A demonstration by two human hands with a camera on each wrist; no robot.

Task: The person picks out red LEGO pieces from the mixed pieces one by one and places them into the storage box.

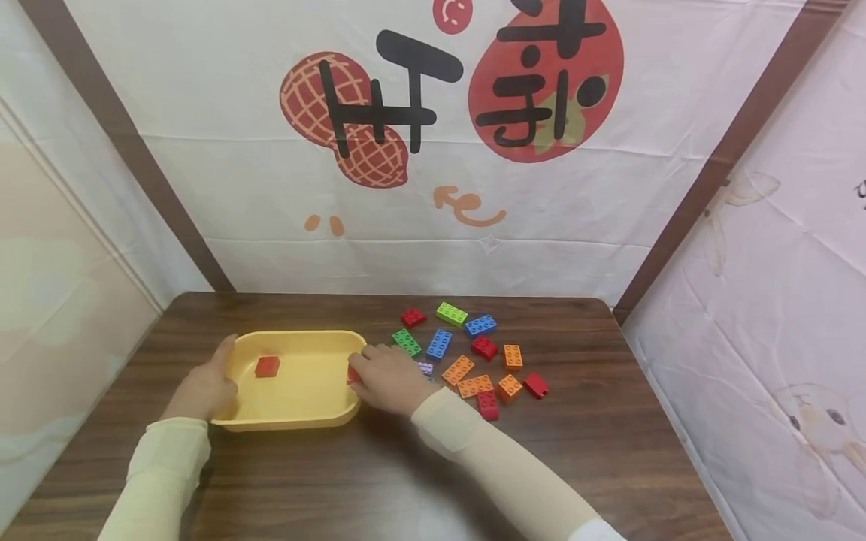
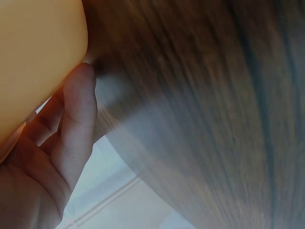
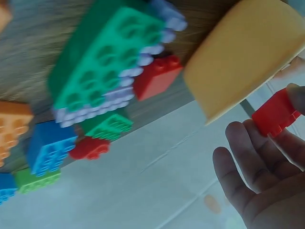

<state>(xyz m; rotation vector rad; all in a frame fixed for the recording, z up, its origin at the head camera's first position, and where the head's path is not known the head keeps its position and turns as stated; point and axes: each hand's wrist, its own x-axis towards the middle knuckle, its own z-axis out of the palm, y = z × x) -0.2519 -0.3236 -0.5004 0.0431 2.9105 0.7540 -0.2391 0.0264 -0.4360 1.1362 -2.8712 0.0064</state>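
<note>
A shallow yellow tray stands on the left half of the table, with one red block lying inside. At its left end my left hand grips the rim; in the left wrist view, fingers lie against the tray's outer wall. Over the right rim, my right hand pinches another red toy block between thumb and fingertips. The head view shows only a sliver of that block, since the hand covers most of it.
Right of the tray lie several loose studded blocks, among them a lime green block, a blue block, an orange block and a red block. A printed white cloth hangs behind the wooden table.
</note>
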